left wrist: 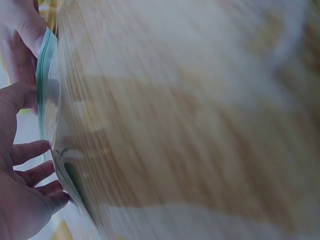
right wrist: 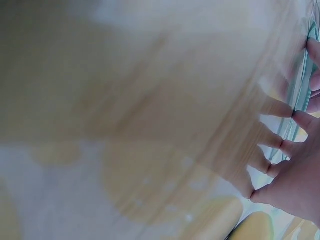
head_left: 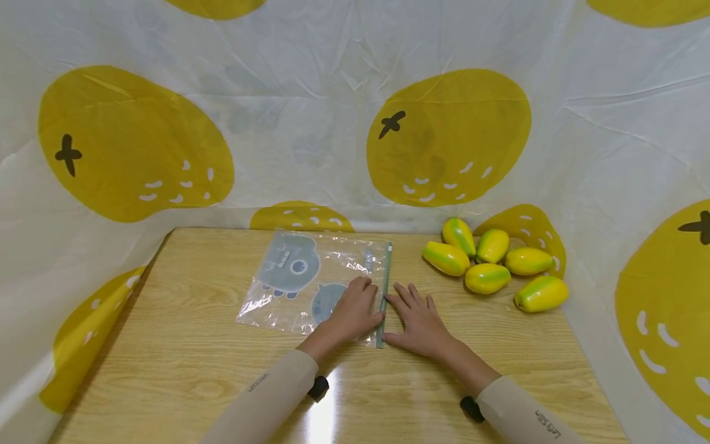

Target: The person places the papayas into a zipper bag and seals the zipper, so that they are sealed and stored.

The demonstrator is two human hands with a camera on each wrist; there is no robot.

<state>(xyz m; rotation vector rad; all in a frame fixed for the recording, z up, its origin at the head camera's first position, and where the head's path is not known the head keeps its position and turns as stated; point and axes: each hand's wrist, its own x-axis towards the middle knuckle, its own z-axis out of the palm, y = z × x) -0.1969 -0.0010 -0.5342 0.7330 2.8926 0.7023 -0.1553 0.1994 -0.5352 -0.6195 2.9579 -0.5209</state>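
A clear plastic zip bag [head_left: 344,253] with blue-grey cartoon prints lies flat on the wooden table, its green zip strip [head_left: 387,265] on the right side. My left hand [head_left: 355,311] rests on the bag just left of that strip, fingers slightly bent and thumb at the strip. On the strip's other side, my right hand [head_left: 418,322] lies with spread fingers, fingertips touching the table and the strip's edge. In the left wrist view the left fingers [left wrist: 31,152] are apart against the bag. The right wrist view shows the right fingertips [right wrist: 295,116] beside the strip.
Several yellow-green papaya-like fruits [head_left: 487,279] lie in a cluster at the back right of the table [head_left: 183,357]. A white cloth [head_left: 310,142] printed with large yellow fruit surrounds the table at the back and sides.
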